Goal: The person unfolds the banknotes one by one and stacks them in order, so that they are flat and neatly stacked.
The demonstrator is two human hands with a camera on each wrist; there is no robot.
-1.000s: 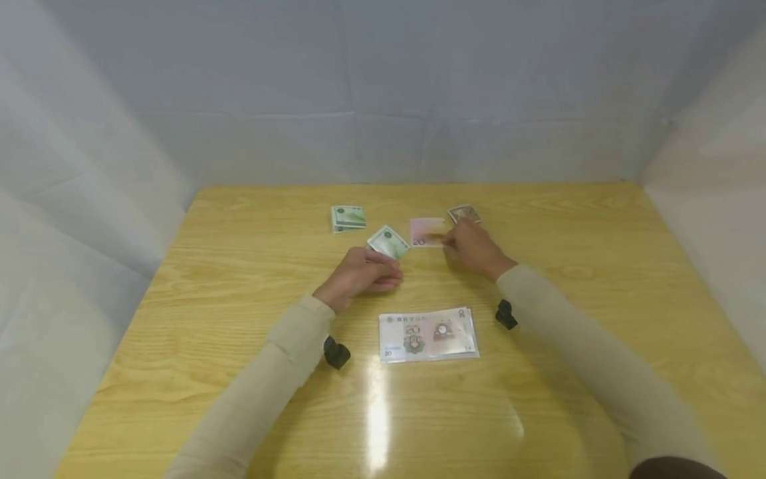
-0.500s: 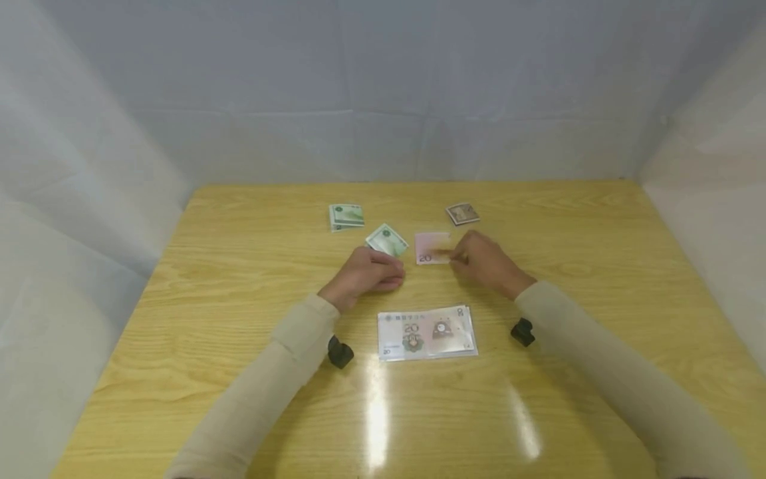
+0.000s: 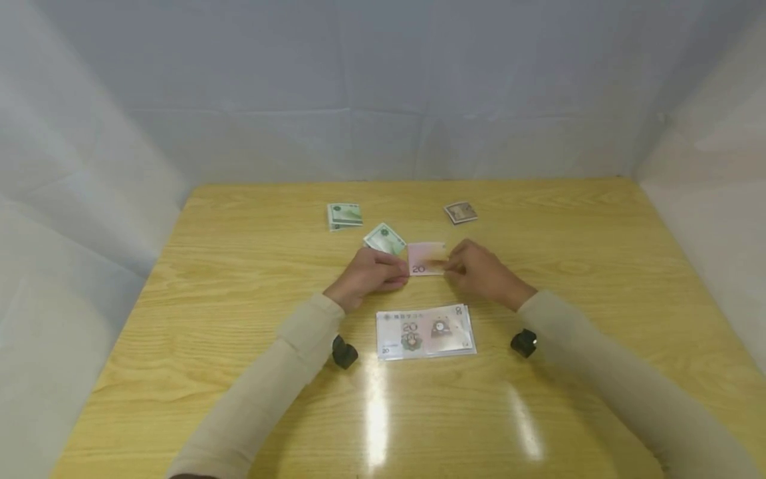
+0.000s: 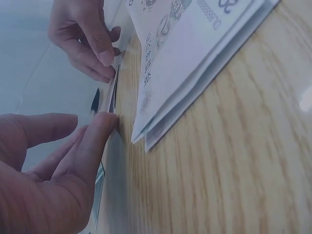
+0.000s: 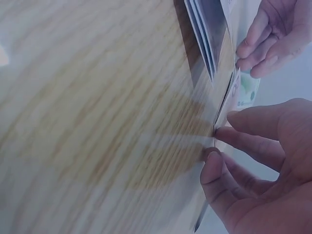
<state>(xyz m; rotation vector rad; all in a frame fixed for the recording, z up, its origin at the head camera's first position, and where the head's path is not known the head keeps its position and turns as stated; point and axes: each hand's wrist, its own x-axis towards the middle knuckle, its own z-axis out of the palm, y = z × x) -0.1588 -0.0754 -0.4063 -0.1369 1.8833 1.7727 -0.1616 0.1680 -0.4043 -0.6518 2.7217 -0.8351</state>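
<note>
In the head view, a pink banknote marked 20 (image 3: pixel 423 254) lies between both hands. My right hand (image 3: pixel 483 271) holds its right end, thumb and fingers at the edge. At its left edge my left hand (image 3: pixel 370 271) touches it with its fingertips; in the left wrist view that thumb stands apart from the fingers. Just behind the left hand lies a tilted green banknote (image 3: pixel 385 238), partly covered by the hand. Nearer the body is a small pile of larger 20 banknotes (image 3: pixel 426 334), whose layered edges show in the left wrist view.
Farther back on the wooden table (image 3: pixel 239 266) are a pile of green banknotes (image 3: pixel 345 214) on the left and a brown banknote (image 3: pixel 461 212) on the right. Pale cloth (image 3: pixel 389 86) hangs behind the table and along both sides.
My right hand has drawn the pink banknote toward the body, away from the brown one, then leftward to my left fingertips. The left hand has shifted slightly right.
</note>
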